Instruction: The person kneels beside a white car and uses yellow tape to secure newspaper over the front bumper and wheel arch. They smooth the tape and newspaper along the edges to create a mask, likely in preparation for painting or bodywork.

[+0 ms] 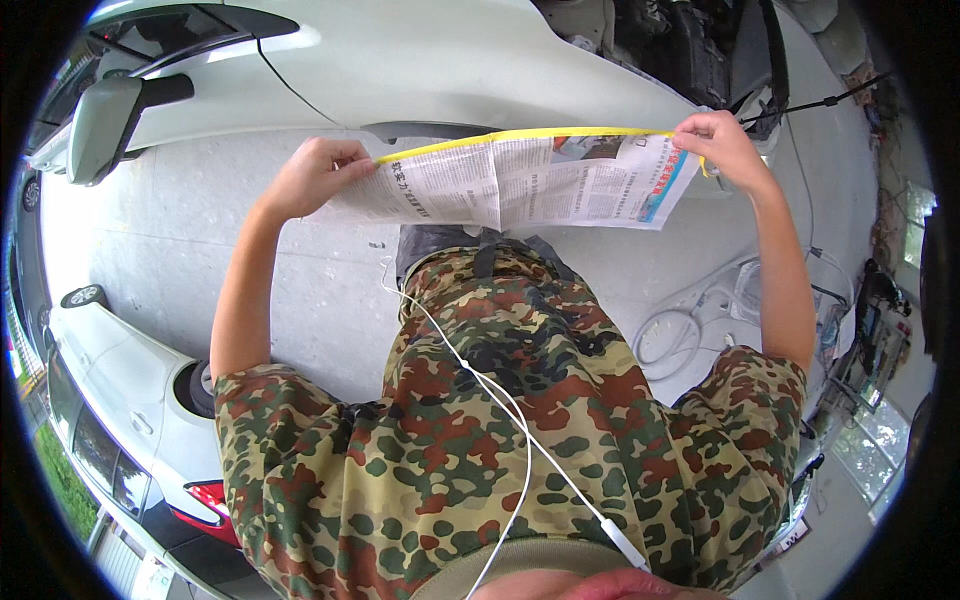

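Observation:
A sheet of newspaper (540, 184) hangs from both hands, with a vertical fold crease near its middle. Yellow masking tape (517, 136) runs along its top edge. My left hand (324, 171) pinches the taped edge at its left end between thumb and fingers. At the opposite end, my right hand (720, 150) grips the upper corner, and a loose bit of yellow tape dangles just below it. Beyond the paper stands a light-coloured car, its front fender (450, 67) facing me. The paper's upper edge overlaps the dark wheel arch (420, 131) in view.
The open engine bay (675, 45) lies at the upper right. A side mirror (109, 127) juts out at the upper left. Coiled hoses (667, 341) rest on the concrete floor (180, 240) to my right. Another white car (120, 375) stands behind on the left. A white earphone cable (442, 334) hangs down my front.

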Demonstrator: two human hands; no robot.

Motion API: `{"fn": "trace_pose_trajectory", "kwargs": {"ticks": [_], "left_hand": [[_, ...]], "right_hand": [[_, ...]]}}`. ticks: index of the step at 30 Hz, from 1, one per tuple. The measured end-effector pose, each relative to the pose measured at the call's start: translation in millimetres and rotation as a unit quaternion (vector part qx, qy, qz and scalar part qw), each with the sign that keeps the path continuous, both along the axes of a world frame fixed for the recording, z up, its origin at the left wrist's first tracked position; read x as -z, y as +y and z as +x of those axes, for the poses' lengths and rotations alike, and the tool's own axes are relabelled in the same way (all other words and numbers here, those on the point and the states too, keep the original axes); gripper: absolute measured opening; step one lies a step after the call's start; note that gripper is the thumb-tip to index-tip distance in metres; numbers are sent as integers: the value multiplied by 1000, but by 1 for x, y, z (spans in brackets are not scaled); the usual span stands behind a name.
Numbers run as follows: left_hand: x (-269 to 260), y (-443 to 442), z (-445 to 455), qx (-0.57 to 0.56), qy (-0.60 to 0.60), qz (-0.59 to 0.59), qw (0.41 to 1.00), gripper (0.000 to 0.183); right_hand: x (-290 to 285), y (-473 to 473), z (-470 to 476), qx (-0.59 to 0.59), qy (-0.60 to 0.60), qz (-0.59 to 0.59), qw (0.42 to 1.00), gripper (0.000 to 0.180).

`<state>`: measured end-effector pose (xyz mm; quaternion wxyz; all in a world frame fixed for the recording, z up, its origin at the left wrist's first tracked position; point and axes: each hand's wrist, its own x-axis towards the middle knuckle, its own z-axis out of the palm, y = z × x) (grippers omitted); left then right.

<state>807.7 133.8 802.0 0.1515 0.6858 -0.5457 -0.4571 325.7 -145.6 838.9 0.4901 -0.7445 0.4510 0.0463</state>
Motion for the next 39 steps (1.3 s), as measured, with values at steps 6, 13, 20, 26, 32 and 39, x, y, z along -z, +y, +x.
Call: {"fn": "trace_pose_trajectory", "kwargs": {"ticks": [6, 13, 20, 26, 32, 39], "left_hand": [[-9, -25, 8, 8, -25, -19, 999, 28], [-10, -51, 17, 22, -37, -64, 997, 23], [-13, -83, 35, 49, -43, -63, 996, 59], [-6, -99, 97, 33, -158, -47, 986, 29], [34, -56, 133, -213, 63, -38, 974, 36], [103, -43, 102, -402, 239, -222, 856, 29]], "right_hand": [[12, -13, -4, 7, -8, 11, 1000, 22], [25, -19, -13, 49, -62, 23, 997, 28], [29, -38, -24, 80, -55, 12, 995, 36], [53, -54, -40, 232, -128, 109, 958, 18], [85, -37, -29, 301, -224, 55, 925, 17], [93, -28, -10, 339, -237, 23, 910, 21]]}}
